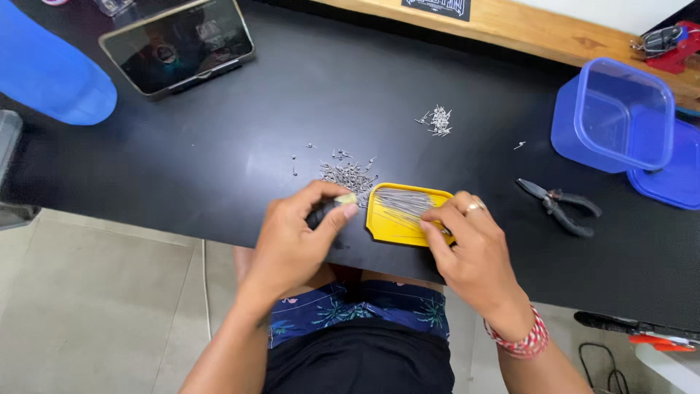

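L hand closed round a small dark-handled tool, thumb + fingers pinching it near its pale yellowish tip, tip pointing twd the yellow tray. Tool held just over the table's near edge, just beside the tray's left rim. R hand curled, fingertips pressing down on the tray's right side, touching a bundle of thin metal pins that lies inside the tray; whether it actually pinches any pin, can't tell. Ring on one finger, red/white band on the wrist.

Tray sits on a black table, close to the near edge, btwn both hands. Just behind the tray, a loose scatter of small metal bits; a 2nd smaller heap farther back, apart from the 1st. Black-handled pliers lie right of the tray, near but not touching. Blue plastic containers at far right, well apart. Tablet propped at far left, a blue object beside it
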